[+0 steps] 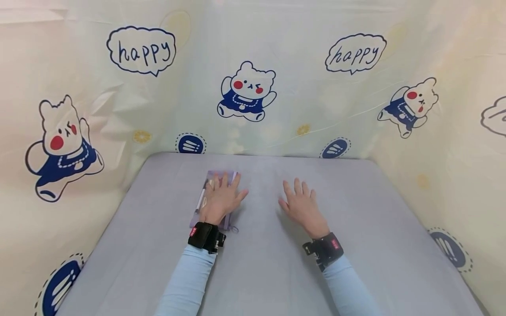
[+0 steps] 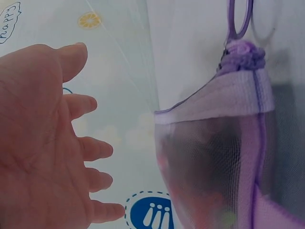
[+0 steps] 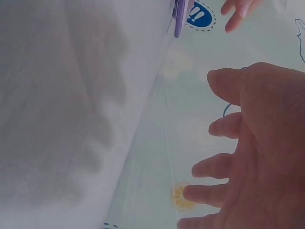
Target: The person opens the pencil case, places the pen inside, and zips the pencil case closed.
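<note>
A purple mesh pouch (image 1: 195,220) lies on the table, left of the middle. In the left wrist view the pouch (image 2: 205,157) shows dark see-through mesh, a pale top band and a purple cord loop (image 2: 231,19). Blurred reddish and green contents show through it. My left hand (image 1: 222,199) is held over the pouch with spread, straight fingers, hiding much of it; the left wrist view shows a gap between palm and pouch. To the right, my right hand (image 1: 303,208) hovers above the table, holding nothing, its fingers spread and its shadow below.
A grey-covered table (image 1: 261,272) spreads under both hands. Behind and at the sides hangs a pale curtain (image 1: 300,96) printed with cartoon bears and "happy" bubbles. Each wrist wears a black strap (image 1: 326,250) over a light blue sleeve (image 1: 348,285).
</note>
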A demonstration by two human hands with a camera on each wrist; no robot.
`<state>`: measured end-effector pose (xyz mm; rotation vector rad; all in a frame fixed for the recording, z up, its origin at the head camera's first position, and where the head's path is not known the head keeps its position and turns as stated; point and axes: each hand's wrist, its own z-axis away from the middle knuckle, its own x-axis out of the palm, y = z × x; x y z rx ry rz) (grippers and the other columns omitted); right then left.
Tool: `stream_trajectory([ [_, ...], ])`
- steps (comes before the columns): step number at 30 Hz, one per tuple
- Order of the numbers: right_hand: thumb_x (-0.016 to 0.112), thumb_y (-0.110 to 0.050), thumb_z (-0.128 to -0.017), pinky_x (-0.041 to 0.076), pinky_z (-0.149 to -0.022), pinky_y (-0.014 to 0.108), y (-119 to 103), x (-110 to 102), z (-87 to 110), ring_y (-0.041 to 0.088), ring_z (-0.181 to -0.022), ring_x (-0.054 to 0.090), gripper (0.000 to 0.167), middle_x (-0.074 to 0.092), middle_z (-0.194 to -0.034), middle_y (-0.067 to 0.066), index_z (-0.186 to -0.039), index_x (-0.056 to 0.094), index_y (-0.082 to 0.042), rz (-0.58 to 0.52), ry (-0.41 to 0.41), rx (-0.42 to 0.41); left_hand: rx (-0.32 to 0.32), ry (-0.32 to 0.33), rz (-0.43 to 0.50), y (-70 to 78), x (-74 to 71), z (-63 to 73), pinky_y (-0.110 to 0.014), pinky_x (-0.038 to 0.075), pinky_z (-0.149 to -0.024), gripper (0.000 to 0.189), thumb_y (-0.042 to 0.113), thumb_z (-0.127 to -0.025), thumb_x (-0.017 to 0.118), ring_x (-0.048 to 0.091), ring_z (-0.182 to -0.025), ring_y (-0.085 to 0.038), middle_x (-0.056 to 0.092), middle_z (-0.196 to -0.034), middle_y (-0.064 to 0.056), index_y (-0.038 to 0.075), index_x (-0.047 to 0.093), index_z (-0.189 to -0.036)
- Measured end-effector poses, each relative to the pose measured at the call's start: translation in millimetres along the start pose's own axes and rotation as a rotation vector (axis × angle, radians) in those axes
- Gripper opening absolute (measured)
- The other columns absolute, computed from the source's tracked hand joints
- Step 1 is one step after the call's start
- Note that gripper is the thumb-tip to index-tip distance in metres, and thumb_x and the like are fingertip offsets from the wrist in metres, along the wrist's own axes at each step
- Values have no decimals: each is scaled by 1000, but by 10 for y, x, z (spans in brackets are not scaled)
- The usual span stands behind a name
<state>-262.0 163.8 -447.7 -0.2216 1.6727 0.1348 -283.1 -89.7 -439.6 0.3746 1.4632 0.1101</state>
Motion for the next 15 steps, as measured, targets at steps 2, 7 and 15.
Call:
stream_trajectory([
  [2, 44, -44, -101, 26, -108, 71, 3, 7, 1, 49, -143, 27, 62, 27, -156, 28, -154, 29, -15, -9, -15, -2, 5, -4, -5, 21, 4, 8, -68, 6, -116, 70, 58, -100, 31, -3, -149, -49, 6, -164, -21, 25, 12, -158],
  [7, 42, -45, -101, 25, -108, 71, 11, -6, -9, 49, -144, 24, 62, 25, -157, 27, -154, 29, -16, -25, -23, -1, 28, -15, 29, 90, -1, 5, -71, 5, -114, 70, 58, -100, 30, -4, -149, -50, 5, -163, -23, 23, 13, -158],
  [15, 44, -45, -100, 24, -110, 70, 54, -21, 10, 48, -145, 24, 63, 22, -158, 28, -154, 29, -16, -33, -26, 6, 15, -39, 36, 125, 20, 0, -71, 5, -114, 70, 58, -100, 33, -8, -149, -48, 7, -163, -23, 23, 14, -158],
])
